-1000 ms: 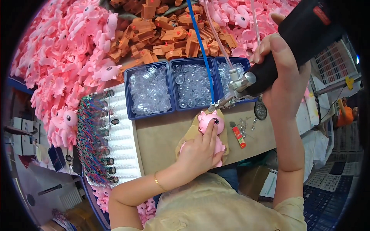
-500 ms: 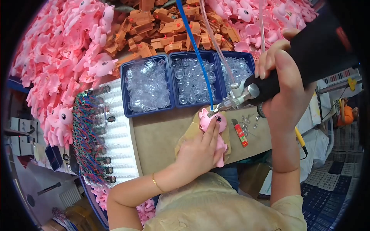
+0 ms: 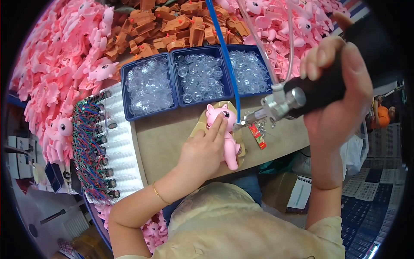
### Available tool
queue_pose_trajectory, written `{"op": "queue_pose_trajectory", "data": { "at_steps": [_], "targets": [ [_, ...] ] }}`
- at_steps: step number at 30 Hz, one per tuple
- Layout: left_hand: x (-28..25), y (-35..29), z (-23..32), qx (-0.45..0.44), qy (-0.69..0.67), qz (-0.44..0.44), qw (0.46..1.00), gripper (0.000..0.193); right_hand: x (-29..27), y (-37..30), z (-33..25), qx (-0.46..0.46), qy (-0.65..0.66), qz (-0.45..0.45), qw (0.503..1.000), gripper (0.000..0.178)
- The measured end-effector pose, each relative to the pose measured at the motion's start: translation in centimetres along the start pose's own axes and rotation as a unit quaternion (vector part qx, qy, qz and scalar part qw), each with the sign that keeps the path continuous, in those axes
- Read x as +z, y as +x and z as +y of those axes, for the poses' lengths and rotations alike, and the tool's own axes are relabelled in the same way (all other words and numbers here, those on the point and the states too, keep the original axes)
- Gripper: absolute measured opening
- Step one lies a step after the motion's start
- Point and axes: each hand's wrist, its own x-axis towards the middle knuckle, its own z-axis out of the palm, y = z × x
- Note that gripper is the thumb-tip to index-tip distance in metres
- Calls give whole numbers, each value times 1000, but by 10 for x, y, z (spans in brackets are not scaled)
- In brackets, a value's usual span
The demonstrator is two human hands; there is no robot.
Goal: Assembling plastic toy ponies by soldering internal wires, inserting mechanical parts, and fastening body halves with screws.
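Observation:
On a tan board-like holder (image 3: 201, 126) rests a pink toy pony (image 3: 231, 151) with one dark eye facing up. My left hand (image 3: 202, 150) is closed over it, two fingers laid along its head and neck and the thumb side hidden. Wrapped in my right hand (image 3: 334, 93) is a thick black power screwdriver (image 3: 310, 93) with a silver nose. Its slim tip points left and down at the edge of the pony's head; whether it touches cannot be told. A blue hose (image 3: 228, 64) comes down to the tip, with clear tubes joining the nose.
Three blue trays (image 3: 176, 82) of clear plastic parts stand behind. Pink toy parts (image 3: 56, 73) pile up left and back right, with orange parts (image 3: 181, 23) between. Wired modules (image 3: 88, 146) lie on a white ribbed tray (image 3: 125, 151). A red-and-green item (image 3: 259, 140) lies right of the holder.
The screwdriver tip has gone from the top of the pony's head to its right side, along with the blue hose. The whole view has shifted slightly.

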Motion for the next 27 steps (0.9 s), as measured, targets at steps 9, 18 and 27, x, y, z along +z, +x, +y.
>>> {"op": "queue_pose_trajectory", "data": {
  "at_steps": [9, 18, 27],
  "targets": [
    [1, 2, 4, -15, -4, 17, 1000, 49, 26, -11, 12, 21, 17, 127, 992, 27],
    [0, 0, 4, -30, -21, 18, 999, 54, 30, 13, -20, -98, -84, 219, 967, 44],
    [-2, -1, 1, -10, -50, -21, 998, 58, 30, -31, -42, 43, 88, 21, 995, 30]
  ]
}}
